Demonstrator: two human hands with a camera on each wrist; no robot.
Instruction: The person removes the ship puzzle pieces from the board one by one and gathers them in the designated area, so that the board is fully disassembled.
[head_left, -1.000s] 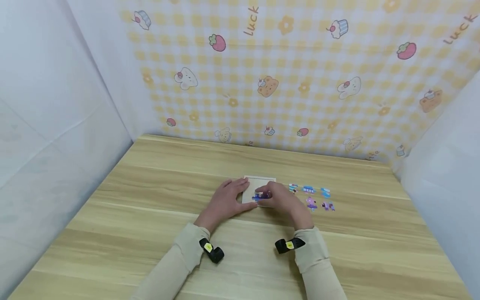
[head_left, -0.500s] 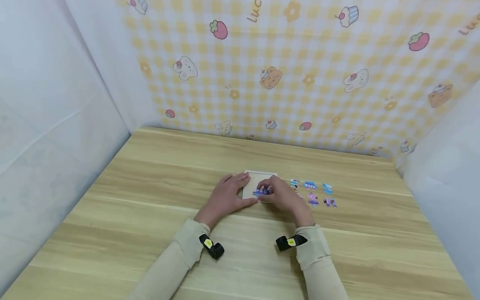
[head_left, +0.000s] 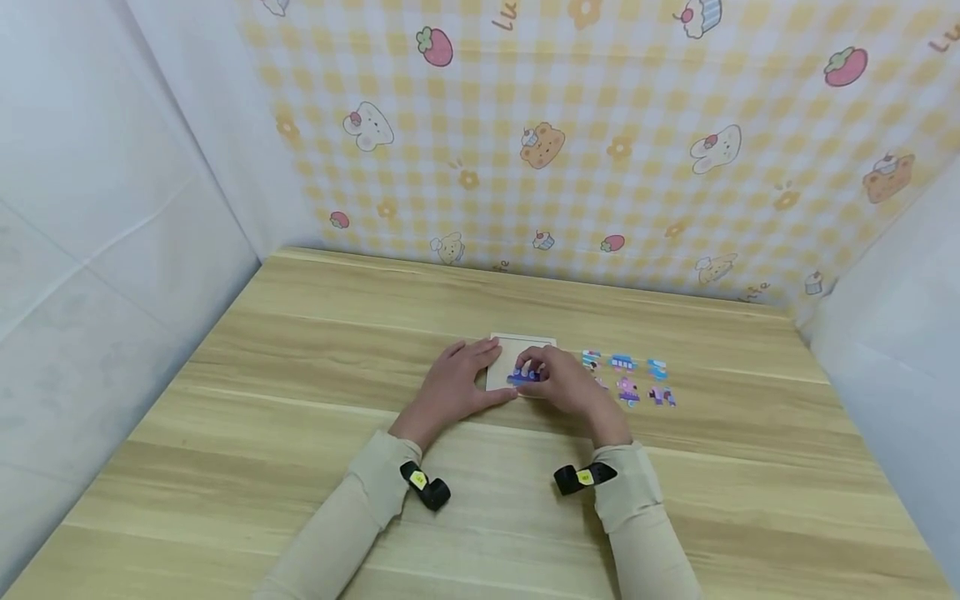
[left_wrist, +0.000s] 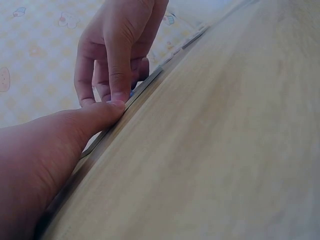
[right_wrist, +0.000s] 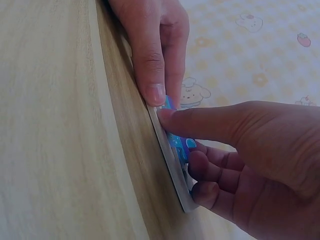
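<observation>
A shallow pale puzzle board (head_left: 510, 350) lies on the table. My left hand (head_left: 456, 385) spans its left side, thumb along the near edge and fingertips at the upper left, all fairly straight. My right hand (head_left: 567, 382) reaches in from the right with curled fingers and pinches a blue-purple jigsaw piece (head_left: 519, 378) low on the board. From the right wrist view, this piece (right_wrist: 179, 144) shows between thumb and fingers, right over the board's rim (right_wrist: 172, 172). The left thumb (left_wrist: 102, 117) presses beside the right hand's fingertip in the left wrist view.
Several loose jigsaw pieces lie right of the board, among them a blue one (head_left: 622, 362), a pink-purple one (head_left: 628, 390) and a light blue one (head_left: 657, 369). A checked cloth (head_left: 465, 167) hangs behind the wooden table (head_left: 360, 333); white sheets (head_left: 112, 208) flank it.
The head view has tipped downward slightly, so table and hands sit higher in it. My right fingers have curled in more around the piece. The left hand stays on the board.
</observation>
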